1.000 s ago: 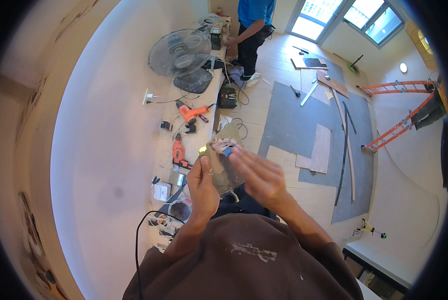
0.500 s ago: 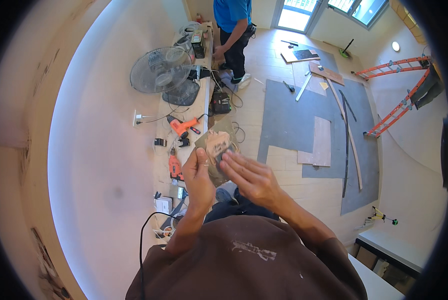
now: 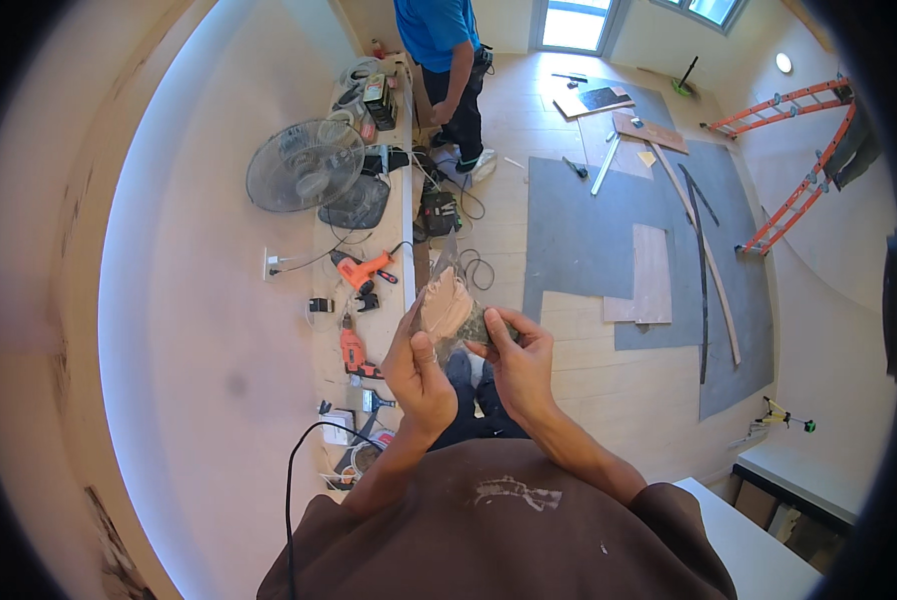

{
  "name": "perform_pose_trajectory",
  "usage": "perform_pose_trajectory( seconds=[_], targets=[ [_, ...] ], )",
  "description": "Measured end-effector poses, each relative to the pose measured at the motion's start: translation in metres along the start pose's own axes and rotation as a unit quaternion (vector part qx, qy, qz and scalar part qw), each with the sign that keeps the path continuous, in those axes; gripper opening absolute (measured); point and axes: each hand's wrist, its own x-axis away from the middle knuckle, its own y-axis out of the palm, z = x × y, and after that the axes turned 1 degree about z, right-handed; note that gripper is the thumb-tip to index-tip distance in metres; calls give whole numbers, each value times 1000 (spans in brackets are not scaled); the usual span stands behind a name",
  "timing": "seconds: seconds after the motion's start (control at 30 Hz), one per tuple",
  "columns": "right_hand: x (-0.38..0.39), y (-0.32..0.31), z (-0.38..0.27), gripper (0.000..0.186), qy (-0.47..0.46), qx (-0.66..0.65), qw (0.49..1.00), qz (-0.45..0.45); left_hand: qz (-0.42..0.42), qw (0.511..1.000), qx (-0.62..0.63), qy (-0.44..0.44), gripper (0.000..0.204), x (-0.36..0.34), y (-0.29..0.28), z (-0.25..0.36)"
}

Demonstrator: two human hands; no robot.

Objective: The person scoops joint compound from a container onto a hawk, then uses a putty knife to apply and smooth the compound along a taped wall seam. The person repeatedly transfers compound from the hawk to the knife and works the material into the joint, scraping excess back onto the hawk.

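Observation:
In front of my chest, my left hand [image 3: 421, 380] grips a thin greyish sheet [image 3: 448, 258] from its left side, thumb on top. A thick lump of beige paste, like putty [image 3: 447, 303], is spread over the sheet's face. Thumb and fingers of my right hand [image 3: 522, 366] pinch a small dark, mottled flat piece [image 3: 476, 330], which looks like a spreader. Its edge meets the right side of the paste. My fingers hide part of both pieces.
A ledge on the left carries a fan [image 3: 307, 166], an orange heat gun [image 3: 361, 271], an orange drill [image 3: 355, 352] and cables. A person in a blue shirt [image 3: 437, 35] stands beyond. Grey floor sheets [image 3: 579, 220], boards and an orange ladder [image 3: 801, 205] lie to the right.
My right hand has gone from lying flat over the sheet to pinching the dark piece at its right. The sheet has tilted steeper, and the paste now shows as a smoother lump.

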Motion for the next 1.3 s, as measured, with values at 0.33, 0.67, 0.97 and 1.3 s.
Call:
perform_pose_trajectory(
  seconds=[0.33,0.67,0.97,1.3],
  targets=[
    [-29,21,-42,21,-102,69,990,-65,-72,993,-23,-92,38,-15,-6,-20],
    [-25,42,-75,35,-559,551,590,-190,-93,944,217,-232,38,-55,-9,-7],
    [-21,20,-58,41,-512,603,584,-185,-112,928,239,-265,36,-94,-16,-27],
    [-20,30,-43,36,-537,628,539,-165,-145,879,304,-337,35,-114,-12,-30]
  ],
)
